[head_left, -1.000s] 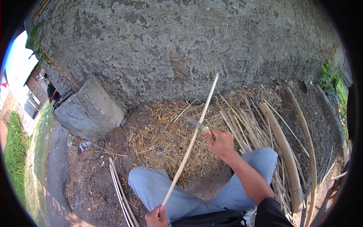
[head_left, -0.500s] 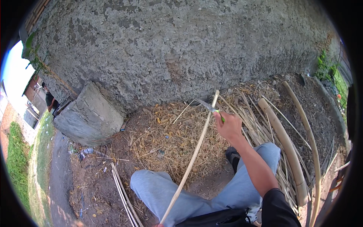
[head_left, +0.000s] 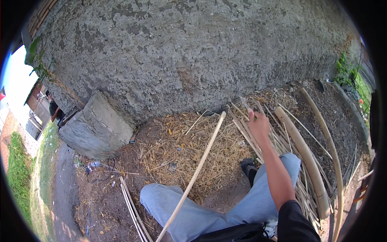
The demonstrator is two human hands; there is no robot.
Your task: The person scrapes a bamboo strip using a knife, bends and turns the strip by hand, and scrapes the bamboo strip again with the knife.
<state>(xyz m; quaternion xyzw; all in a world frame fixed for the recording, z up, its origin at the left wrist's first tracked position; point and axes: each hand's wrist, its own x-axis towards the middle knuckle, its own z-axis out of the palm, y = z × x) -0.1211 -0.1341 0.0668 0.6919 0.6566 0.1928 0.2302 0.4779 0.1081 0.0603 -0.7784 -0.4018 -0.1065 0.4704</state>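
My right hand (head_left: pixel 259 124) is closed around a knife (head_left: pixel 245 102). The blade points up and away toward the wall; most of its green handle is hidden in the fist. To the left, apart from the knife, a long pale bamboo strip (head_left: pixel 197 171) slants over my left thigh. Its far end is raised over the shavings, and its near end runs out of the bottom edge of the head view. My left hand is not in view.
Bamboo shavings (head_left: pixel 189 149) cover the ground before my knees. Split strips (head_left: pixel 246 129) and thick bamboo poles (head_left: pixel 300 149) lie at right, thin strips (head_left: pixel 131 205) at left. Beyond stand a rough wall (head_left: pixel 193 52) and a concrete block (head_left: pixel 96 125). A person (head_left: pixel 54 109) is far left.
My right hand with the knife has moved right, off the bamboo strip. The strip's far end has dropped a little toward me and left. My left fingertips have left the view.
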